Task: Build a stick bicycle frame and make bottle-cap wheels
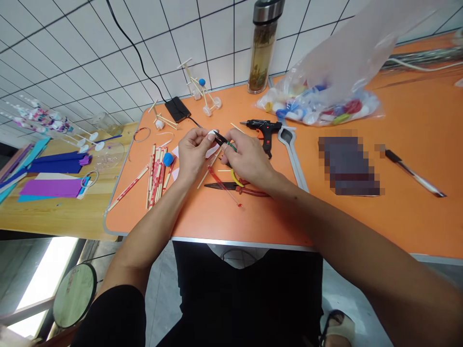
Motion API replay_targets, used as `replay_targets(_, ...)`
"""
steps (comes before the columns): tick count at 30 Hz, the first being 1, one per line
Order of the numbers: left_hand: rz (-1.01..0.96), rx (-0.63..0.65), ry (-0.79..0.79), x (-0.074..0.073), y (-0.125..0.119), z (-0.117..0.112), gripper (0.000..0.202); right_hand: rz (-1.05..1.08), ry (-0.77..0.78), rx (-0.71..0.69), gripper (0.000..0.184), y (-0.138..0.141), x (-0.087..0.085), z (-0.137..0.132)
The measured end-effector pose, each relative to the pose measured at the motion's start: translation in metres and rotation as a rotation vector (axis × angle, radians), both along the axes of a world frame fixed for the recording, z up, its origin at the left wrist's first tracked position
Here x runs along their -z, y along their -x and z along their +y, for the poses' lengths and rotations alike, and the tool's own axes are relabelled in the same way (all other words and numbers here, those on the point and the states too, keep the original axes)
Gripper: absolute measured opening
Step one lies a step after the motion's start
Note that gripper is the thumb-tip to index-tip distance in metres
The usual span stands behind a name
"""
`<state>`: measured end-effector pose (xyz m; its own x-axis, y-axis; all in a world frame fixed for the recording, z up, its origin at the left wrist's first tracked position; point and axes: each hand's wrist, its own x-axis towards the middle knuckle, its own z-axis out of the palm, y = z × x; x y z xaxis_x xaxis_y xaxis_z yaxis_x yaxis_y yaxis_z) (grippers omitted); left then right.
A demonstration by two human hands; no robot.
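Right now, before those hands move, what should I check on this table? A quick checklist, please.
Left hand pinching the small white piece: ok.
Right hand gripping the small black-and-green tool: ok.
Hot glue gun lying apart from both hands: ok.
Glue gun warmed up: cannot tell.
Red-handled pliers lying below the hands, untouched: ok.
Wooden sticks lying beside the left hand, not touching it: ok.

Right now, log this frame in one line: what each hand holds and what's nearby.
left hand: white piece | right hand: small black-and-green cutter | nearby: hot glue gun, red-handled pliers, red-marked wooden sticks
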<state>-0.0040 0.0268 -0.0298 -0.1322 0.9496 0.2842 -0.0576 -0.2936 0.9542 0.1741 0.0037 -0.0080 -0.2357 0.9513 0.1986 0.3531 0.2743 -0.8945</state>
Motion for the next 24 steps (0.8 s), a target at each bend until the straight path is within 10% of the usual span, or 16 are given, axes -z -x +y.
replay_targets(7, -0.037, -0.137, -0.105, 0.006, -0.015, -0.007, 0.037, 0.779, 0.59, -0.188, 0.014, 0.014, -0.014, -0.009)
replay_targets(17, -0.061, 0.04, 0.053, 0.003, -0.003, 0.0, 0.047, 0.137, 0.106, -0.009, 0.014, 0.001, -0.001, 0.002)
replay_targets(24, -0.201, 0.018, -0.012, 0.003, -0.008, -0.003, 0.047, 0.462, 0.387, -0.057, 0.015, 0.012, -0.011, -0.004)
